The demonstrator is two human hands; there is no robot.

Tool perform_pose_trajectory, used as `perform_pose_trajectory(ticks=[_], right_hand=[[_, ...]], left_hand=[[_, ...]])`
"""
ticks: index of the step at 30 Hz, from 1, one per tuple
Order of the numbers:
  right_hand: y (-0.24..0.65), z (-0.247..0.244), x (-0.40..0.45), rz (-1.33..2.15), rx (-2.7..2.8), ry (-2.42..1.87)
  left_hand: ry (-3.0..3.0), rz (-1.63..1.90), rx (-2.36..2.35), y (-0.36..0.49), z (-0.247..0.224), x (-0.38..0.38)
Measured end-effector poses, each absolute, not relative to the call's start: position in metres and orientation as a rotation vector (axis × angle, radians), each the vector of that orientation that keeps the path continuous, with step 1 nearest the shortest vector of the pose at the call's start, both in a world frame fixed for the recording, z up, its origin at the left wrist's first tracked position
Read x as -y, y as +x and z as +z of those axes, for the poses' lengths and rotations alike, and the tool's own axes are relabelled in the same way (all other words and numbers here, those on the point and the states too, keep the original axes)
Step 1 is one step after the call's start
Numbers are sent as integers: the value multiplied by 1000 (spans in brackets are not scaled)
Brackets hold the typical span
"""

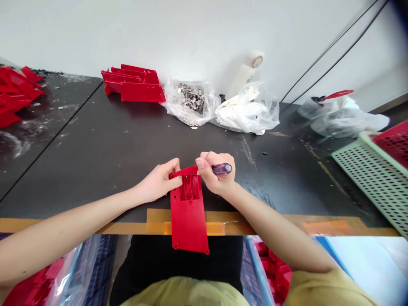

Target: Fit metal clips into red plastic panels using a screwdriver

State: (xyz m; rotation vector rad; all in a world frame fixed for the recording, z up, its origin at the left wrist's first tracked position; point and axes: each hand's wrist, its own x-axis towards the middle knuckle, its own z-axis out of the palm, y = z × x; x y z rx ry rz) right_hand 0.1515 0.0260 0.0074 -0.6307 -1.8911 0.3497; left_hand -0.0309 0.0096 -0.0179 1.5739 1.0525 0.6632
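A flat red plastic panel (189, 225) with a ribbed recess near its far end lies over the taped front edge of the dark table. My left hand (162, 180) pinches the panel's upper left corner, thumb on top beside the recess. My right hand (218, 172) is closed round a tool with a translucent purple handle (222, 168), its fingers at the panel's upper right corner. The tool's working end is hidden behind the fingers, so its kind does not show.
Red plastic parts stand stacked (142, 89) by the wall, and more are heaped (15, 93) at far left. A bag of small metal pieces (193, 100), a white plastic bag (245, 110) and a pale bottle (244, 74) sit behind. A green basket (369, 170) stands right; crates with red parts flank me below.
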Motion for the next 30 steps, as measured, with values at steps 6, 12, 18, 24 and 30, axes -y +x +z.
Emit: perform_pose_trajectory(ticks=[6, 12, 18, 24, 30], right_hand=[[147, 0, -28, 423, 1819, -674], [148, -4, -27, 443, 1751, -673], [152, -7, -23, 449, 1692, -699], [151, -11, -25, 460, 1705, -656], [153, -19, -28, 514, 1654, -617]], left_hand=[[1554, 657, -1051, -30, -18, -8], [1582, 653, -1065, -31, -18, -9], [1580, 644, -1055, -30, -16, -11], [1564, 648, -1060, -31, -15, -11], [1554, 640, -1055, -32, -15, -10]])
